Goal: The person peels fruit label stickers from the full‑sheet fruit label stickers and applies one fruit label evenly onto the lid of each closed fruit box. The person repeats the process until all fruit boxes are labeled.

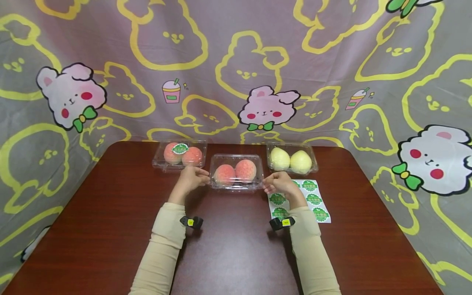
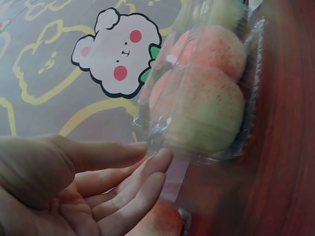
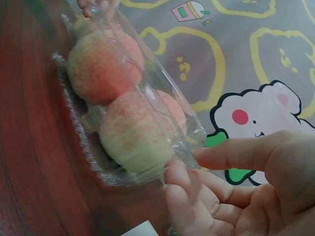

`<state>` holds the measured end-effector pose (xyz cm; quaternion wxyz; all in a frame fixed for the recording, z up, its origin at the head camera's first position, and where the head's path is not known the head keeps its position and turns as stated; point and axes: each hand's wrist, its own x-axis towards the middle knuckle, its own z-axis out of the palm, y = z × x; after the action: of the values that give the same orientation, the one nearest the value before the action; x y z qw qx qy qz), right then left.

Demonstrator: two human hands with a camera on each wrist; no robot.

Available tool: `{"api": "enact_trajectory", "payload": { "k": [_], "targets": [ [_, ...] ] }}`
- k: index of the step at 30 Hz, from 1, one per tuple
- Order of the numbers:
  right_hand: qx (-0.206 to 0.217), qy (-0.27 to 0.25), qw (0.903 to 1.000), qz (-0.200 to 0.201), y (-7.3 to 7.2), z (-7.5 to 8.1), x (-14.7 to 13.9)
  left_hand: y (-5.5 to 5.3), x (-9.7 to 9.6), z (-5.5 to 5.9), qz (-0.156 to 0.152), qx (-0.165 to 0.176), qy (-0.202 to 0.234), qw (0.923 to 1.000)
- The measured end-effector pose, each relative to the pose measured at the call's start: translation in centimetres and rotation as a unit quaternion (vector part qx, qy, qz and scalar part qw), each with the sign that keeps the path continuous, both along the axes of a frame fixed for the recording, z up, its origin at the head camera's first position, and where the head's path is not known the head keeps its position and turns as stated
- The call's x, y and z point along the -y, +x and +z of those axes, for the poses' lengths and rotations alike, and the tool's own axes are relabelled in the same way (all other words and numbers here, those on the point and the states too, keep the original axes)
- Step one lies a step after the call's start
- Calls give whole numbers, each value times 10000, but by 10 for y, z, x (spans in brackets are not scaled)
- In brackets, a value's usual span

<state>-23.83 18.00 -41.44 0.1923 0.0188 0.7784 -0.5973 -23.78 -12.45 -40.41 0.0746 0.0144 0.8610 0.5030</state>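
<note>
A clear plastic clamshell box [image 1: 236, 187] with two pink peaches [image 1: 246, 170] inside is between my two hands, its lid down. My left hand [image 1: 190, 180] pinches its left end; in the left wrist view the thumb [image 2: 115, 155] and fingertips meet at the lid's edge. On the opposite end, my right hand [image 1: 282, 185] pinches the rim between thumb [image 3: 231, 153] and fingers. No sticker shows on this box's lid. Whether its base touches the table cannot be told.
Behind on the left stands another peach box [image 1: 158, 162] bearing a green round sticker [image 1: 180, 148]. A box of pale yellow fruit [image 1: 300, 162] stands behind on the right. A sheet of green stickers [image 1: 320, 205] lies partly under my right forearm on the brown table [image 1: 92, 229].
</note>
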Motion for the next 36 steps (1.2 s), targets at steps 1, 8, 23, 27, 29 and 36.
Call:
{"api": "enact_trajectory", "payload": {
  "k": [1, 8, 23, 27, 29, 36],
  "targets": [
    [5, 14, 10000, 78, 0, 0, -1, 1, 0, 1, -40, 67, 32, 10000],
    [88, 10, 9996, 250, 1, 2, -5, 1, 2, 3, -145, 205, 79, 9997],
    [-161, -377, 9943, -985, -7, -12, 11, -5, -9, -11, 557, -514, -283, 9967],
    [-341, -372, 9898, -1331, -9, -15, 16, -6, -13, -13, 747, -670, -372, 9943],
    [-407, -357, 9880, -1444, -10, -16, 18, -7, -14, -14, 821, -704, -370, 9934],
    [-541, -311, 9856, -1571, -9, -16, 21, -8, -15, -14, 839, -778, -298, 9930]
  ]
}}
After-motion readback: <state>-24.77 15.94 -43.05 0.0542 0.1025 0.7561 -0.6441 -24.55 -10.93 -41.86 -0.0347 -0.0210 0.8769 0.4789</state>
